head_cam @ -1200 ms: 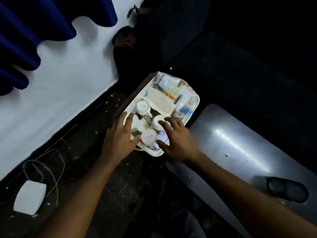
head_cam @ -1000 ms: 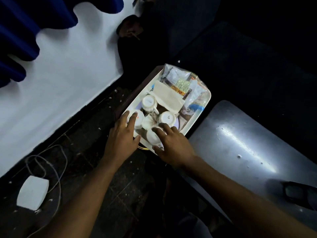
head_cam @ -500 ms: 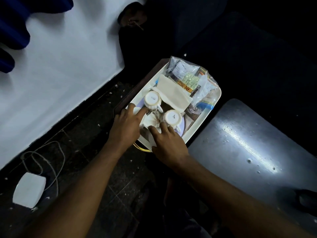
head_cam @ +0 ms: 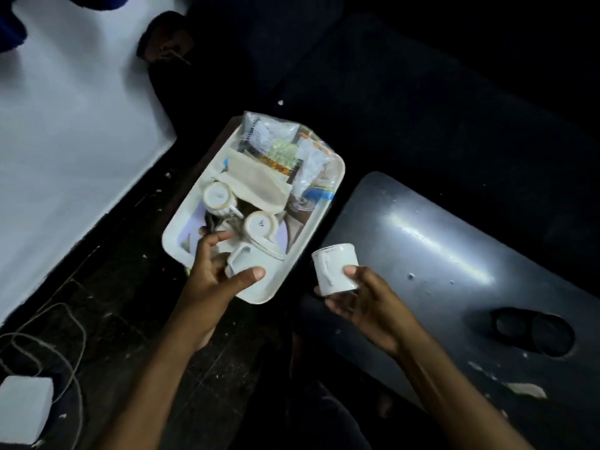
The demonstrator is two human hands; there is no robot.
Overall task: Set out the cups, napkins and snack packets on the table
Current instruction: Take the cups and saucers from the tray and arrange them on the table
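Your right hand (head_cam: 360, 303) grips a small white ceramic cup (head_cam: 334, 271), fingers curled round it, between the white rectangular tray (head_cam: 334, 170) and the dark grey table (head_cam: 454, 254). Your left hand (head_cam: 214, 280) seems to clasp another white cup (head_cam: 250, 258) above the tray. Two upturned cups (head_cam: 219, 198), a beige folded napkin (head_cam: 256, 186) and clear-bagged snack packets (head_cam: 282, 151) remain there.

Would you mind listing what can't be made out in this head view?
- Snack packets: labels too small and blurred under clear plastic.
- Marks on the two upturned cups: too small to read.
- Dark object on the grey table: lost in shadow.
- Cup in the left hand: partly hidden by fingers.
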